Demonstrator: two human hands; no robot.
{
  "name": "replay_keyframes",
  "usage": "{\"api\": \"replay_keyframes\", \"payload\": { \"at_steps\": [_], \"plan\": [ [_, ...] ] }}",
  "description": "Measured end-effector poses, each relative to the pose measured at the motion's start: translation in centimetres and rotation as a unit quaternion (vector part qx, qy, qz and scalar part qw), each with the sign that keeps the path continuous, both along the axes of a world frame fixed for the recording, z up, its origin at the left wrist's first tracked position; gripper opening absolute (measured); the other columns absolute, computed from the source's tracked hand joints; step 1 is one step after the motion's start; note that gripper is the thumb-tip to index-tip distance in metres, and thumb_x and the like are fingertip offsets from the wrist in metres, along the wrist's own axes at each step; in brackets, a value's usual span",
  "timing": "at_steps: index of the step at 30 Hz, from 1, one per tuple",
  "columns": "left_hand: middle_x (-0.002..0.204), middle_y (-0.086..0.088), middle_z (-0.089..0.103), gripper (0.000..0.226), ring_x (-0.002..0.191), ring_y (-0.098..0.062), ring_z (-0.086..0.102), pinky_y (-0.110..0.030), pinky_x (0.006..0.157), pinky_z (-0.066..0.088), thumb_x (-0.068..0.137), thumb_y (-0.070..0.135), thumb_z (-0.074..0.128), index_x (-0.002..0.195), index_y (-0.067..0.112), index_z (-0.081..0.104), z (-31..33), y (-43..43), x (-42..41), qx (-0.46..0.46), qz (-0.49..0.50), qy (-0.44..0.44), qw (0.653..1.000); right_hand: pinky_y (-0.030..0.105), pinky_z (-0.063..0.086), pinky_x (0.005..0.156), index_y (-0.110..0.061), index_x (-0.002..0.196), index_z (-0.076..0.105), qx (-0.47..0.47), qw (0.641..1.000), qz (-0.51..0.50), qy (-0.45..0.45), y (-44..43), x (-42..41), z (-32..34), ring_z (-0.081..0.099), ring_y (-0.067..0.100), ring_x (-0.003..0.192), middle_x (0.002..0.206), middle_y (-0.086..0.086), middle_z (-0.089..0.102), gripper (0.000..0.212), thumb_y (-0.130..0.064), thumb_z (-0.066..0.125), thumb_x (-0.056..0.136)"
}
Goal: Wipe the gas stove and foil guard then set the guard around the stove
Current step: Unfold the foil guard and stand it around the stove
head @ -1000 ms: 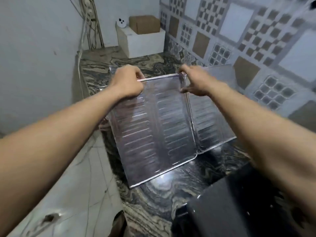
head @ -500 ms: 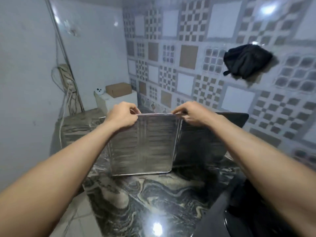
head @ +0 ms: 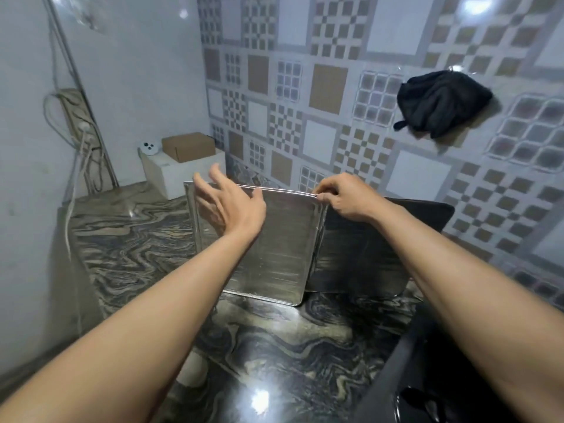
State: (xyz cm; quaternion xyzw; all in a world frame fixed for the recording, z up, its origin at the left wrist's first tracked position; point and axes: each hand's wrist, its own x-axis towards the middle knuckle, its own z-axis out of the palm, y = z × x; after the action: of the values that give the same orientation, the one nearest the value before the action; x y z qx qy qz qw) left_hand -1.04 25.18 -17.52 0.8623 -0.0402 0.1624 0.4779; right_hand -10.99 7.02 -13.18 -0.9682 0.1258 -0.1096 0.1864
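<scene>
From the head camera, the foil guard (head: 274,248) stands upright on the dark marbled counter (head: 274,340), its bottom edge on the stone and its panels folded at an angle: the shiny middle panel faces the camera, and a darker panel runs off to the right toward the patterned tile wall (head: 335,87). The right hand (head: 345,198) pinches the guard's top edge at the fold between these two panels, fingers closed on the rim. The left hand (head: 227,203) is spread, fingers splayed in front of the guard's upper left corner; whether the palm touches the foil cannot be told. The black edge of the gas stove (head: 396,377) shows at the lower right, near the guard but apart from it. A black cloth (head: 439,102) hangs on the tile wall. A brown cardboard box (head: 187,146) sits on a white block in the far corner. No writing or brand can be read anywhere. Half a second earlier both hands gripped the top edge; the left has since let go and opened, while the guard stands in much the same spot
</scene>
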Motion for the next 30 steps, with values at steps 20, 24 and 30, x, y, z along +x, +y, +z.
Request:
{"api": "replay_keyframes", "payload": {
  "at_steps": [20,24,30],
  "plan": [
    [0.164,-0.021,-0.010,0.134,0.153,-0.025,-0.010,-0.040,0.121,0.007,0.076,0.045,0.082,0.154,0.009,-0.020,-0.5,-2.3,0.0,-0.127,-0.148,0.204,0.959,0.011,0.039,0.068,-0.017,0.118,0.070,0.073,0.996,0.041,0.034,-0.3,0.2,1.0,0.060,0.004,0.096,0.117,-0.001,0.069,0.028,-0.006,0.052,0.099],
    [0.162,-0.020,-0.020,0.149,0.153,-0.029,-0.010,-0.042,0.121,0.005,0.065,0.056,0.086,0.152,0.013,-0.027,-0.3,-2.2,0.2,-0.126,-0.166,0.214,0.954,0.012,0.042,0.072,-0.017,0.118,0.072,0.074,0.995,0.055,0.048,0.1,0.5,1.4,0.064,0.009,0.099,0.115,-0.001,0.071,0.027,-0.009,0.055,0.099],
    [0.165,-0.018,-0.005,0.135,0.151,-0.035,0.017,-0.047,0.120,0.025,0.072,0.025,0.081,0.151,0.016,-0.029,1.2,-2.0,0.5,-0.128,-0.181,0.260,0.940,0.026,0.047,0.093,-0.022,0.125,0.067,0.075,0.996,0.042,0.031,0.2,0.8,0.7,0.061,0.011,0.106,0.124,0.000,0.068,0.031,-0.011,0.057,0.098]
  ]
}}
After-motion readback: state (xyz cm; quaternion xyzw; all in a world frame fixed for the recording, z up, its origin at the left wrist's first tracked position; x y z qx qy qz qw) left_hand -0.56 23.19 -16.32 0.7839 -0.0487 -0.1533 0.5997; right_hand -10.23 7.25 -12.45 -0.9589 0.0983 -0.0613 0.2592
